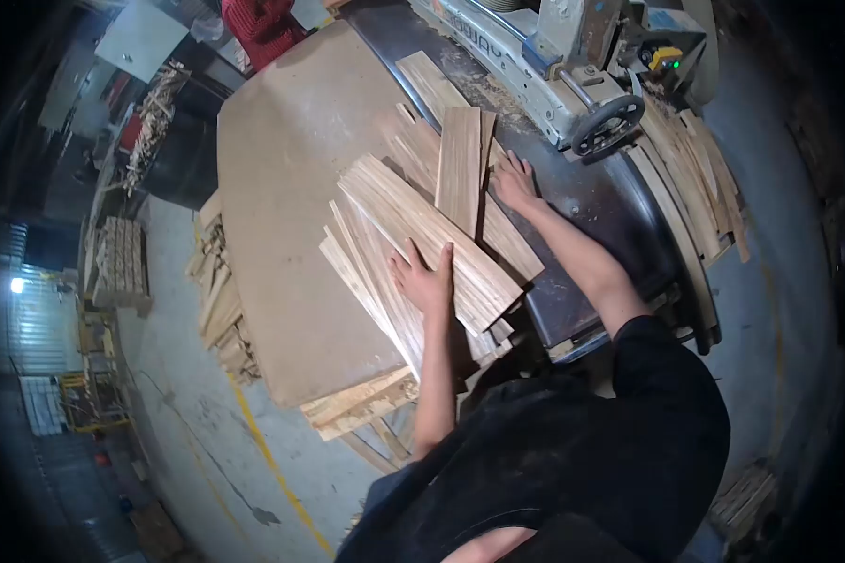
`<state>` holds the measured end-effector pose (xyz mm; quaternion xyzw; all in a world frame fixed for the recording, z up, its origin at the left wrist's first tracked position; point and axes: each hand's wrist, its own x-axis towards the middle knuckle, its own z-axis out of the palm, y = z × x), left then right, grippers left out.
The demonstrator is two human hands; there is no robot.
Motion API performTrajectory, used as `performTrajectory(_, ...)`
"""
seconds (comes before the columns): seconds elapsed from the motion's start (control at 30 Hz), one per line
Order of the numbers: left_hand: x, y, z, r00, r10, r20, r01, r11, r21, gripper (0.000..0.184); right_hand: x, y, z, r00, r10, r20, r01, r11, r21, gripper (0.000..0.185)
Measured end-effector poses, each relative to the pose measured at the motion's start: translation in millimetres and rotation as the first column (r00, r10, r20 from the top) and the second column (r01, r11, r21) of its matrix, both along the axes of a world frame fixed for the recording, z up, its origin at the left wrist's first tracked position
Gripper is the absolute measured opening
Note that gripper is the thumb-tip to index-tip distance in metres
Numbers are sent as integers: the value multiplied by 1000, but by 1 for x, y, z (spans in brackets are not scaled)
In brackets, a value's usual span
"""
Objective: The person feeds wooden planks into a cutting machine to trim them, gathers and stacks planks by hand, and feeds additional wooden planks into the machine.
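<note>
My left hand (424,283) lies with spread fingers on a pile of thin wooden boards, touching the lower side of a wide pale board (427,230). Up and to the right, my right hand (514,183) rests with its fingers stretched out beside a shorter board (459,169) that lies crosswise on the pile. Its fingertips touch wood near the dark metal machine table (587,211). Narrower strips (361,272) fan out to the left, under and beside my left hand. Another board (514,246) is partly covered by the wide one.
A brown board-topped table (286,206) adjoins the machine table. The machine carries a black handwheel (607,127). Wood strips (681,169) stand at the right, and offcuts (223,310) lie at the left. A person in a red sleeve (261,28) is at the far side.
</note>
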<state>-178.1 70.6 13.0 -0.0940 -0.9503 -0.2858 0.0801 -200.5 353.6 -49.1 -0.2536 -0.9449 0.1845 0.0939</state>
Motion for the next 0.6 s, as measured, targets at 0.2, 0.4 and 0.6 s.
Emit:
performTrajectory(0.2,-2,0,2,1000,6,6,-6,1000,-31,89,-12,-5,-14,998,61,-8,-54,936,348,51)
performTrajectory(0.4,1,-2,3,1000,-13,12,13,1000,-9,88,8,27,4,992,126,4,-119,926,359,45)
performTrajectory(0.6,-2,-6,2,998,-55,-15,56,998,30,86,26,42,23,982,93,162,-145,927,346,44)
